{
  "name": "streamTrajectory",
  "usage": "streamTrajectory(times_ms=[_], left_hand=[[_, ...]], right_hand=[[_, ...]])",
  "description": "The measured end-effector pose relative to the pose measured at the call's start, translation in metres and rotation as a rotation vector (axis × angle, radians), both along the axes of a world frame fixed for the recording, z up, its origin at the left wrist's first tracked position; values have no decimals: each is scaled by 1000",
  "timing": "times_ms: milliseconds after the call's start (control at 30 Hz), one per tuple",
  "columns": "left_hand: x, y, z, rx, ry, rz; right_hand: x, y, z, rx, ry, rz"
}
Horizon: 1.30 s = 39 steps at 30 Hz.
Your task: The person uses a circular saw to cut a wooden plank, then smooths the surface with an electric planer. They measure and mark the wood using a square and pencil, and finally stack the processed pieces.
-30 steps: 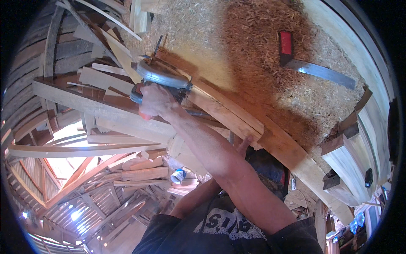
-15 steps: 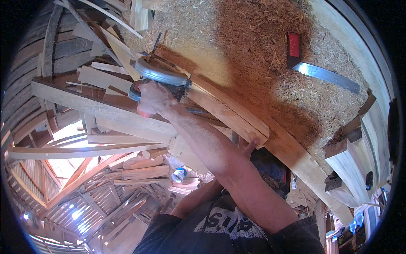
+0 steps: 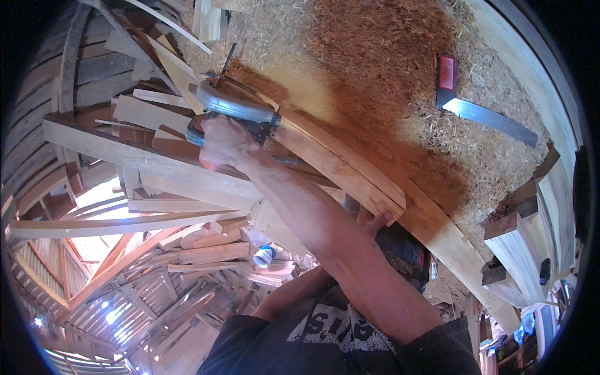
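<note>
My right hand (image 3: 226, 142) is wrapped round the handle of a circular saw (image 3: 234, 105) with a rounded grey guard. The saw sits at the far end of a wooden board (image 3: 340, 162). A dark lengthwise line runs along the board from the saw toward its near end. At that near end, my left hand (image 3: 379, 222) grips the board's edge; most of it is hidden under my right forearm and the board. Beneath the board lies a longer plank (image 3: 431, 228) dusted with brown sawdust. The saw blade is hidden from view.
A try square (image 3: 447, 81) with a red and black handle lies on the sawdust (image 3: 387, 56) at the right. Long beams (image 3: 144, 150) and offcuts crowd the left side. Stacked timber (image 3: 519, 250) stands at the far right. A white and blue container (image 3: 264, 256) sits lower down among wood scraps.
The view has shifted slightly, so the try square and the board's near end appear a little farther right. Both hands keep their grips; the saw shows hardly any movement.
</note>
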<state>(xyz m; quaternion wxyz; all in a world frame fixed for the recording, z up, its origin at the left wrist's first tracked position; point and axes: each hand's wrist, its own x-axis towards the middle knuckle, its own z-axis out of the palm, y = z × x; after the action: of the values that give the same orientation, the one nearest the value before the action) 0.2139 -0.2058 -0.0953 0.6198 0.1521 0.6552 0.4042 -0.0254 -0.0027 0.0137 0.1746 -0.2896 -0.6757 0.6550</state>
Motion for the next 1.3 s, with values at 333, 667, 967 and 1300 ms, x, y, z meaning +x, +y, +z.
streamTrajectory(times_ms=[333, 667, 967, 1300], left_hand=[[-16, 6, 11, 27, 122, -222], [-9, -8, -13, -58, -186, -64], [-10, -12, -19, -90, -55, -168], [-38, -16, -24, -125, 9, -318]], right_hand=[[-20, 8, 0, 36, -30, 3], [-27, 16, 3, 64, -63, 27], [-49, 24, -8, 3, -48, 42], [-88, 37, -10, 64, -46, 53]])
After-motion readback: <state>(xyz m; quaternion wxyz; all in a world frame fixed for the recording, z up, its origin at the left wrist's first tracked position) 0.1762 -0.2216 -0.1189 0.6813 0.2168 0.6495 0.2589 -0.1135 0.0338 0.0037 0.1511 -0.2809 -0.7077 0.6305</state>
